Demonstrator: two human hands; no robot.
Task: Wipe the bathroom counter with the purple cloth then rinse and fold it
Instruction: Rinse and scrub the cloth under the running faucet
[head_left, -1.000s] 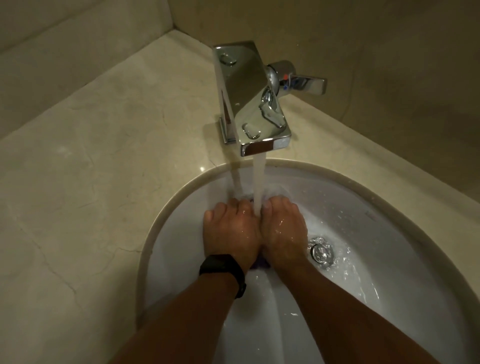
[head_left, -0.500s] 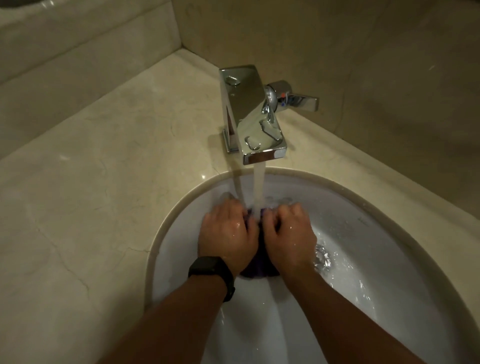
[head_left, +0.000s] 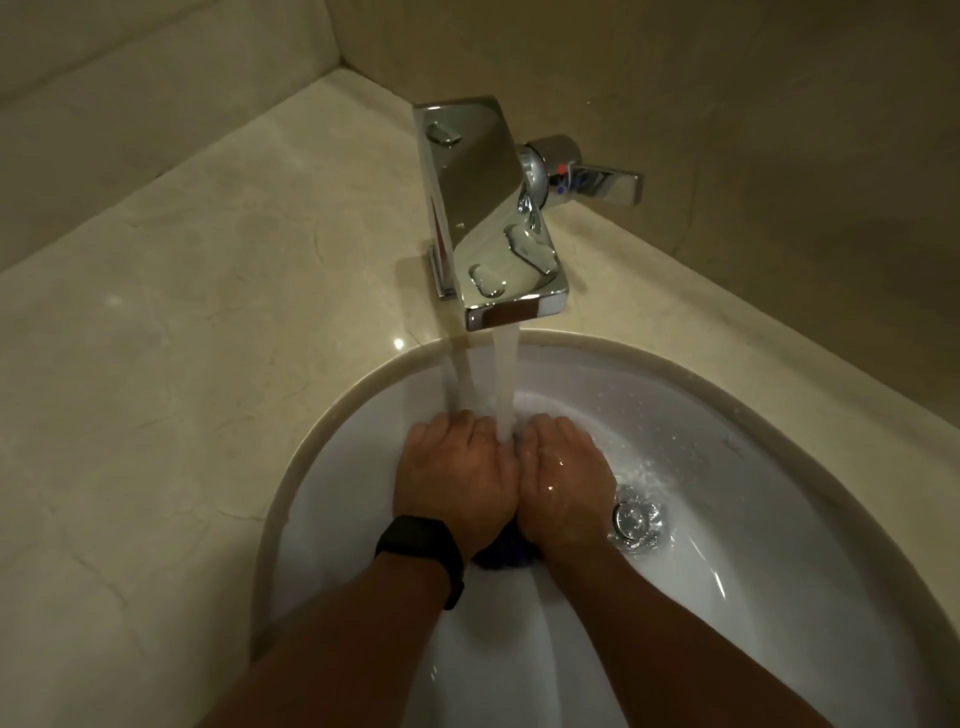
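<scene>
Inside the white basin (head_left: 769, 467), my left hand (head_left: 454, 483) and my right hand (head_left: 563, 488) press side by side, knuckles up, under the running stream of water (head_left: 505, 384). Both are closed around the purple cloth (head_left: 504, 552), which is bunched beneath them. Only a dark patch of it shows between my wrists. A black band sits on my left wrist. The chrome tap (head_left: 488, 218) stands just behind the basin, its spout pouring onto the gap between my hands.
The tap's lever handle (head_left: 602, 182) points right. A chrome drain plug (head_left: 631, 519) lies right of my right hand, with water swirling round it. Beige marble counter (head_left: 182, 364) spreads to the left and behind, ending at tiled walls.
My hands have closed together over the cloth, hiding more of it than half a second ago. The view has shifted slightly; the water keeps running.
</scene>
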